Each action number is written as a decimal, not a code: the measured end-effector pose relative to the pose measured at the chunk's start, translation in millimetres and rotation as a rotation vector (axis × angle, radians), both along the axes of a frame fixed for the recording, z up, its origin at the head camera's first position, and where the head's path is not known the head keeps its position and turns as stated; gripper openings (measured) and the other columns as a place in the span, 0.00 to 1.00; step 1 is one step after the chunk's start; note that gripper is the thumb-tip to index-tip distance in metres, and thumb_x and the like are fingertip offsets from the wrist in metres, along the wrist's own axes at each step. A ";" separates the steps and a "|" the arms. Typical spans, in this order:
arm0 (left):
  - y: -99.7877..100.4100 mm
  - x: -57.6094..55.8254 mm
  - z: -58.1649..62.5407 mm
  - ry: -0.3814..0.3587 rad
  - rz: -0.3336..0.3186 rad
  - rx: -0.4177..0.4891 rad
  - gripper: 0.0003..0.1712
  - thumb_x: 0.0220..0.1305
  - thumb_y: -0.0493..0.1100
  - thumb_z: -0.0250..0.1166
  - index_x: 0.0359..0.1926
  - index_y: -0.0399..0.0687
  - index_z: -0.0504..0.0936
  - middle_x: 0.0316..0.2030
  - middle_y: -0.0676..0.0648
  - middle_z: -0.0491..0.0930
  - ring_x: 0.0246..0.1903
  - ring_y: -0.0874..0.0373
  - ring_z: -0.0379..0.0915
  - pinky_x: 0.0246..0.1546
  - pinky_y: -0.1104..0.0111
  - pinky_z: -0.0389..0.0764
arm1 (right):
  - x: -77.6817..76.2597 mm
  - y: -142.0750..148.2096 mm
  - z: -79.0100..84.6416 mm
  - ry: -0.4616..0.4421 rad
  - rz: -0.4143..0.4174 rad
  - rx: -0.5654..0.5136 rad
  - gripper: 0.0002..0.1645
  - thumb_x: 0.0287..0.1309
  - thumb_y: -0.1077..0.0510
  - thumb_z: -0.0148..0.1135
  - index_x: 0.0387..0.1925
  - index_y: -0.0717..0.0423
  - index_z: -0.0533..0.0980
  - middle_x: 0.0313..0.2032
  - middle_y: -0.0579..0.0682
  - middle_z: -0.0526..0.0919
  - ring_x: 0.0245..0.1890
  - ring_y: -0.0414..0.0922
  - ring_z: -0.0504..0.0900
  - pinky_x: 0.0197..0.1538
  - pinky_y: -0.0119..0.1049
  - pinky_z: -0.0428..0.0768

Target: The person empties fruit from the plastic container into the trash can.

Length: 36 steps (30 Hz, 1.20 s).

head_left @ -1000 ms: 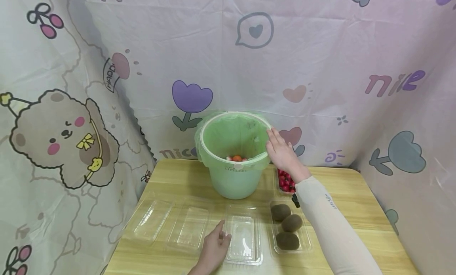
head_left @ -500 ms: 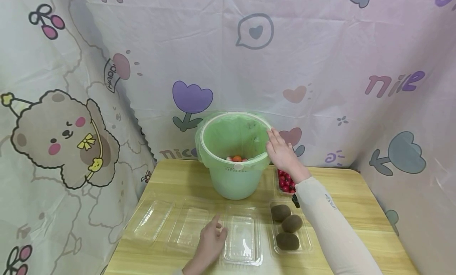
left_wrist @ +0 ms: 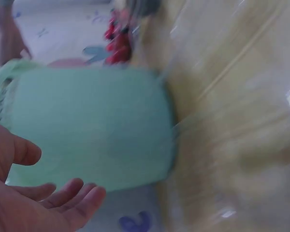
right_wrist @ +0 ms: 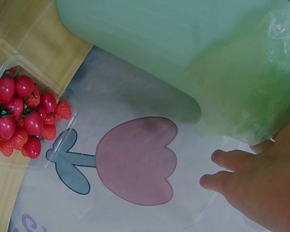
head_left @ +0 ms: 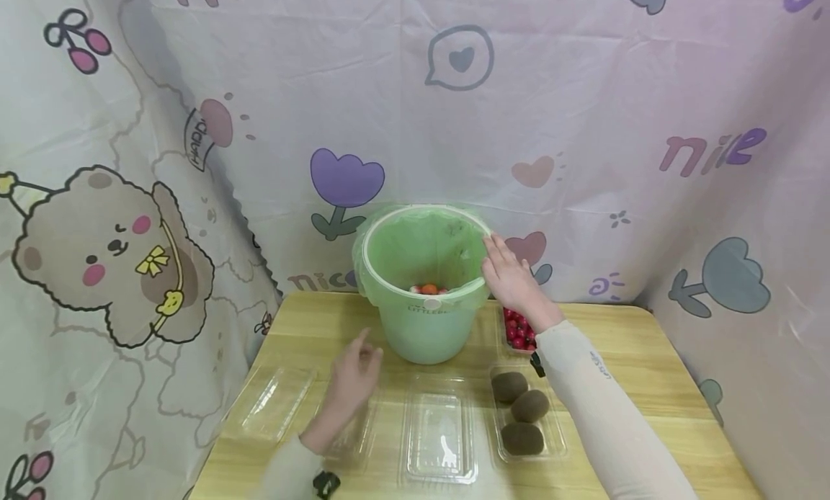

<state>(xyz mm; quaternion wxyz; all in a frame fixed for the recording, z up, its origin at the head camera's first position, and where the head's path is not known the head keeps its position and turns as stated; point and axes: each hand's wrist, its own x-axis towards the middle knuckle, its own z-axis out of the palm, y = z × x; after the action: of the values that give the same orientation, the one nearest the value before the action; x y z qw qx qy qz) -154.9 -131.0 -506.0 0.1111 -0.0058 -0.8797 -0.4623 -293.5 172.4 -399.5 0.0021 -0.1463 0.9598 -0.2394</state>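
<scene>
A pale green bin [head_left: 424, 334] with a white rim ring and a thin green bag liner [right_wrist: 241, 87] stands at the table's back. An orange thing [head_left: 429, 289] and some whitish and red bits show inside it. My right hand [head_left: 516, 280] rests on the bin's right rim, fingers straight along its edge. Left of the bin's base, my left hand [head_left: 357, 374] is raised over a see-through plastic box [head_left: 353, 439]. Its fingers are loosely bent and hold nothing; in the left wrist view the palm and fingertips [left_wrist: 94, 198] lie in front of the bin wall.
Two more see-through boxes [head_left: 279, 403] lie on the wooden table, one at the left and one in the middle. Right of them, a box holds three kiwis [head_left: 530, 406]. Behind it, partly hidden by my right arm, are small red fruits [right_wrist: 19, 106] in another box.
My left hand has left the side of the middle box and moved left and forward, toward the bin's base. My right hand stays on the rim. The view shifts slightly.
</scene>
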 end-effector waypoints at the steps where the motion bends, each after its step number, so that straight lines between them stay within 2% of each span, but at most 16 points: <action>1: -3.3 -6.6 7.9 0.007 0.010 -0.005 0.30 0.77 0.40 0.61 0.73 0.30 0.69 0.55 0.31 0.83 0.49 0.40 0.84 0.51 0.54 0.88 | 0.2 0.0 0.6 0.002 -0.001 -0.001 0.42 0.81 0.37 0.18 0.86 0.49 0.39 0.86 0.49 0.33 0.83 0.68 0.45 0.80 0.72 0.39; 4: -11.9 -24.9 33.5 0.058 0.047 -0.030 0.27 0.77 0.41 0.60 0.70 0.30 0.72 0.59 0.29 0.81 0.58 0.34 0.80 0.62 0.43 0.82 | -0.2 0.3 0.8 0.005 -0.001 -0.009 0.41 0.81 0.37 0.18 0.86 0.49 0.39 0.86 0.49 0.33 0.83 0.68 0.45 0.80 0.72 0.39; 7: -17.7 -39.3 55.9 0.103 0.081 -0.021 0.27 0.77 0.41 0.58 0.71 0.31 0.72 0.61 0.28 0.80 0.60 0.32 0.78 0.65 0.39 0.77 | -0.8 0.6 0.3 0.003 0.001 -0.011 0.42 0.81 0.37 0.18 0.86 0.50 0.39 0.86 0.49 0.32 0.83 0.68 0.45 0.80 0.72 0.39; 12: -20.0 -60.7 80.6 0.121 0.094 0.015 0.27 0.78 0.44 0.56 0.72 0.36 0.71 0.58 0.32 0.81 0.62 0.35 0.75 0.67 0.38 0.71 | -1.6 1.3 0.2 0.017 -0.002 -0.008 0.42 0.81 0.38 0.18 0.86 0.51 0.39 0.86 0.50 0.33 0.83 0.68 0.45 0.80 0.73 0.40; 16: -20.4 -76.9 89.8 0.140 0.078 0.005 0.26 0.79 0.46 0.54 0.72 0.39 0.73 0.54 0.34 0.81 0.57 0.37 0.75 0.61 0.41 0.74 | -1.3 1.6 0.8 0.024 -0.002 -0.014 0.41 0.81 0.38 0.19 0.86 0.51 0.40 0.86 0.52 0.34 0.82 0.70 0.47 0.80 0.74 0.40; 19: -21.9 -87.7 95.7 0.161 0.064 -0.010 0.28 0.80 0.47 0.53 0.74 0.41 0.71 0.60 0.33 0.79 0.60 0.36 0.74 0.65 0.40 0.73 | -1.3 1.9 0.5 0.020 -0.003 -0.012 0.42 0.81 0.38 0.18 0.86 0.51 0.40 0.86 0.52 0.34 0.82 0.71 0.46 0.80 0.73 0.41; 21: -22.6 -94.0 100.9 0.168 0.049 -0.022 0.29 0.81 0.48 0.51 0.76 0.41 0.69 0.67 0.33 0.76 0.66 0.35 0.71 0.70 0.37 0.70 | -1.3 2.1 0.0 0.020 -0.004 -0.014 0.42 0.81 0.38 0.19 0.86 0.51 0.40 0.86 0.51 0.34 0.82 0.70 0.46 0.80 0.73 0.41; 24: -22.2 -102.6 109.1 0.149 0.021 -0.037 0.32 0.81 0.51 0.49 0.78 0.42 0.65 0.72 0.34 0.71 0.73 0.35 0.66 0.74 0.37 0.65 | -1.1 2.8 -1.6 0.023 -0.012 -0.035 0.41 0.82 0.38 0.21 0.86 0.51 0.40 0.86 0.50 0.34 0.83 0.66 0.45 0.81 0.70 0.41; 30: -17.5 -117.5 119.2 0.105 -0.005 -0.085 0.34 0.82 0.52 0.48 0.81 0.42 0.61 0.72 0.33 0.70 0.70 0.34 0.67 0.73 0.38 0.68 | -1.5 7.4 -6.2 0.052 -0.013 -0.112 0.43 0.84 0.37 0.26 0.85 0.56 0.39 0.86 0.54 0.38 0.85 0.59 0.42 0.84 0.63 0.42; 36: -13.5 -127.6 121.4 0.059 -0.034 -0.209 0.38 0.82 0.54 0.47 0.82 0.38 0.56 0.76 0.30 0.63 0.75 0.31 0.60 0.76 0.38 0.63 | 0.1 20.9 -13.6 0.088 -0.039 -0.149 0.45 0.84 0.36 0.27 0.84 0.64 0.45 0.84 0.62 0.44 0.85 0.61 0.44 0.85 0.58 0.45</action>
<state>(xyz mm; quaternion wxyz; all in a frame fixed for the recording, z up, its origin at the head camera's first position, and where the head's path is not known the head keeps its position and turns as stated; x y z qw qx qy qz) -282.5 -144.5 -384.5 0.1281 -0.0458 -0.9192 -0.3695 -293.3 193.4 -413.1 -0.0555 -0.1375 0.9412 -0.3037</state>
